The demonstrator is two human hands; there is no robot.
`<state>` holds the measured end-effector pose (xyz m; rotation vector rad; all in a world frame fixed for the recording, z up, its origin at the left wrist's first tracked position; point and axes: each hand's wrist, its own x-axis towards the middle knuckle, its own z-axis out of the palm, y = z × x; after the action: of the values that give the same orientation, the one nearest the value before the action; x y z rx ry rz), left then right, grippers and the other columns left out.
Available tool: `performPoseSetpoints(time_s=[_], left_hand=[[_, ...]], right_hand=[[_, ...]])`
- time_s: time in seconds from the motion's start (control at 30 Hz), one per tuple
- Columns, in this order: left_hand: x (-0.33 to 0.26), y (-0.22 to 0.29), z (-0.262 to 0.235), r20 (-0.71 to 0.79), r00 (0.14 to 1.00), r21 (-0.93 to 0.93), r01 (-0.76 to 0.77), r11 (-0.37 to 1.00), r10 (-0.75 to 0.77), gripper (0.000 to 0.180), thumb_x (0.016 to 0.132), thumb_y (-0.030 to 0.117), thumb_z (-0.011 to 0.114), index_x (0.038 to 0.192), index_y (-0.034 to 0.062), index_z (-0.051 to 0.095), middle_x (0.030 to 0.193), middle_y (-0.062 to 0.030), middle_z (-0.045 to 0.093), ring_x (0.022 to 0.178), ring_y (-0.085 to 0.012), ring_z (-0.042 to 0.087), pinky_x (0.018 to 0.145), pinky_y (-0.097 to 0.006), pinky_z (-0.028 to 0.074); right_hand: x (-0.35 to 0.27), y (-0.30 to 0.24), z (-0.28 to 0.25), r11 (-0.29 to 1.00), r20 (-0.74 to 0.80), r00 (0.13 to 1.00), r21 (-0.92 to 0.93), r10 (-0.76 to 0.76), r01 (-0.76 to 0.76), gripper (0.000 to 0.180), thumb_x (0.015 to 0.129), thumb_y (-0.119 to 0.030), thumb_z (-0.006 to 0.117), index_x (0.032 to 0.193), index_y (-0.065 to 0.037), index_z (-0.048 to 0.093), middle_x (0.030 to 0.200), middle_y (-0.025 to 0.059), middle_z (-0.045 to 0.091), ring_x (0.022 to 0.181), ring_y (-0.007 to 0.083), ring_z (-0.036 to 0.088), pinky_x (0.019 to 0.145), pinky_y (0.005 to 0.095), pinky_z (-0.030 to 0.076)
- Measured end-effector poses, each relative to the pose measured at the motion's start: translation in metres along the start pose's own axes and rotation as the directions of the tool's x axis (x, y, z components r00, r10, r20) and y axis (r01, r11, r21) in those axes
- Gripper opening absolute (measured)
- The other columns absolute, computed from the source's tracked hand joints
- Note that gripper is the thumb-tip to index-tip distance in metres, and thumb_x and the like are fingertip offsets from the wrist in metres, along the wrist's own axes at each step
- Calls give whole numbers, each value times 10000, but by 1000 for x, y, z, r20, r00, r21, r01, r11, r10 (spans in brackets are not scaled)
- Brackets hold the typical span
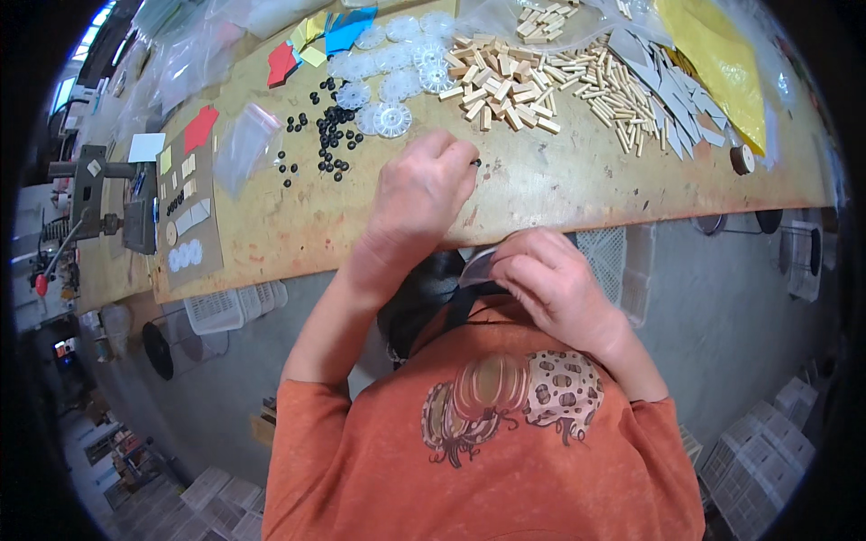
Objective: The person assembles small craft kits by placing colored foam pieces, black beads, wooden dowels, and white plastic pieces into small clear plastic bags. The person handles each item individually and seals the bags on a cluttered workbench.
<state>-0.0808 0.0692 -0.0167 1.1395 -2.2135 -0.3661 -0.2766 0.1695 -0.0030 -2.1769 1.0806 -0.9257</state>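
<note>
My left hand is raised over the near part of the worktable, its fingers pinched together. A small black bead shows at its fingertips. Close to my lap, at the table's front edge, my right hand is closed on a clear plastic bag; the bag's contents are hidden. Left of my left hand lies a scatter of black beads. Beyond it are clear toothed plastic discs. Wooden blocks and short wooden dowels form heaps farther right.
A brown board bearing sorted parts lies at left, near a zip bag and a metal vise. Grey card pieces, a yellow plastic bag and a wooden roll are at right. White baskets stand below the table.
</note>
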Motion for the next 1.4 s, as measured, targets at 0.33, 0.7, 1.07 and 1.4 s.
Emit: performPoseSetpoints(time_s=[0.33,0.7,1.07,1.4], left_hand=[[-38,37,-51,108,994,-386,35,922,7,223,769,-43,777,971,43,742,892,-81,697,744,-186,679,658,-297,551],[-71,32,-83,8,995,-366,93,926,-97,244,769,-93,757,981,26,745,929,-91,724,769,-198,694,690,-293,556],[-81,-88,-99,-285,873,59,429,902,-396,205,878,48,729,1081,31,745,943,-126,705,776,-203,705,712,-313,557],[-56,-85,-108,-168,865,122,493,861,-472,107,884,51,720,975,0,744,892,-100,724,766,-185,693,698,-300,545]], right_hand=[[10,-11,-2,1000,11,1000,-13,-11,11,159,796,-49,683,939,-3,631,1145,159,632,1050,346,633,905,423,525],[27,-23,14,994,146,985,66,-95,86,218,757,-27,674,963,7,610,1246,186,617,1177,375,603,988,456,499],[57,-25,43,972,136,973,169,-188,164,149,837,-14,712,966,-5,637,1173,152,654,1066,342,647,905,431,526],[71,-26,43,959,149,975,254,-167,125,108,889,-16,663,993,-4,638,1158,136,653,1035,342,630,886,419,522]])
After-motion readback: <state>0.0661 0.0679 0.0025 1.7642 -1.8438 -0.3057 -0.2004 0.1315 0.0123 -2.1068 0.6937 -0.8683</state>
